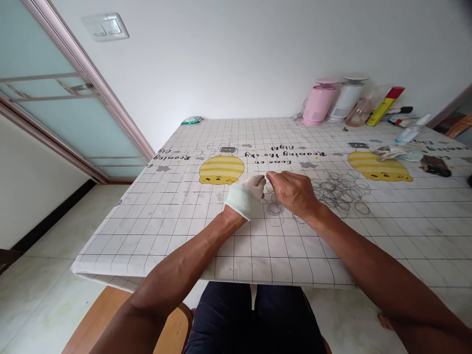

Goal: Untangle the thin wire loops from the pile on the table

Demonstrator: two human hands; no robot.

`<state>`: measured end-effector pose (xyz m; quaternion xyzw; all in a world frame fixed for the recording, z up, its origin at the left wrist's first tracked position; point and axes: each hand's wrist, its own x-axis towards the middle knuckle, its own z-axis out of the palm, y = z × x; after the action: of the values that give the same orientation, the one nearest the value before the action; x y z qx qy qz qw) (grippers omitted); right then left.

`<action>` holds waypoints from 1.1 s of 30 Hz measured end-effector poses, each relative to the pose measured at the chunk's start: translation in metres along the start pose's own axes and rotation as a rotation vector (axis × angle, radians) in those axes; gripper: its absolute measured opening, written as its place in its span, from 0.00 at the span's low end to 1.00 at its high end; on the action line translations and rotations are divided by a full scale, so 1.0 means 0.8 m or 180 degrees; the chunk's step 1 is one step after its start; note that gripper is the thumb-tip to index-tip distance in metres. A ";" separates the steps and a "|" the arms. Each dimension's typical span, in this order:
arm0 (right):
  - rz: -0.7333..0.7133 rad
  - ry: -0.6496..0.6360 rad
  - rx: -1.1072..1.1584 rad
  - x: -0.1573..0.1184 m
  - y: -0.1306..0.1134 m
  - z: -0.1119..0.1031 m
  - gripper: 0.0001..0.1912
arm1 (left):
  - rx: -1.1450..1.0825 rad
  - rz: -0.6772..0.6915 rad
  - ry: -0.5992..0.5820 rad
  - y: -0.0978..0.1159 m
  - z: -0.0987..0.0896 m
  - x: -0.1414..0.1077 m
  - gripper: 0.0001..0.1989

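Above the middle of the table (147, 236), which wears a white cover ruled in thin black squares, the two hands work almost tip to tip. The left hand (253, 187), in a white knitted glove with a pale green cuff, has its fingers drawn together in a pinch. The bare right hand (295, 194) mirrors it, fingers closed, thumb and forefinger foremost. Whether a strand is gripped between either pair cannot be told (any such strand would be too fine to make out).

A loose tangle of thin, dark, wiry loops (337, 189) lies flat on the cover, beside and partly behind the right hand; a smaller cluster of similar thin loops (275, 214) lies nearer, below the gap between the hands. A pale crumpled glove (401, 153) rests farther right, near a small dark brown box (435, 166).

Handling assessment: material this fine appears apt to snag or kink, so a light fingertip pinch close to the working point is advisable, with small, even pulls. Wrists should be kept clear of the tangle, lest a loop catch. Gloved fingers probably feel less; finer adjustment would suit the bare ones.
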<state>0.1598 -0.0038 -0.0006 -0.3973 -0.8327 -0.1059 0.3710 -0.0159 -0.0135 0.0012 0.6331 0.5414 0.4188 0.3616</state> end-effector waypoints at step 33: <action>-0.0074 -0.0097 0.1347 0.009 0.019 -0.023 0.12 | 0.0770 0.0490 0.0339 0.014 0.005 -0.011 0.11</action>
<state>0.1781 0.0015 0.0156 -0.3025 -0.8464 0.0730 0.4323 -0.0087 -0.0240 0.0085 0.6885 0.5562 0.4100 0.2203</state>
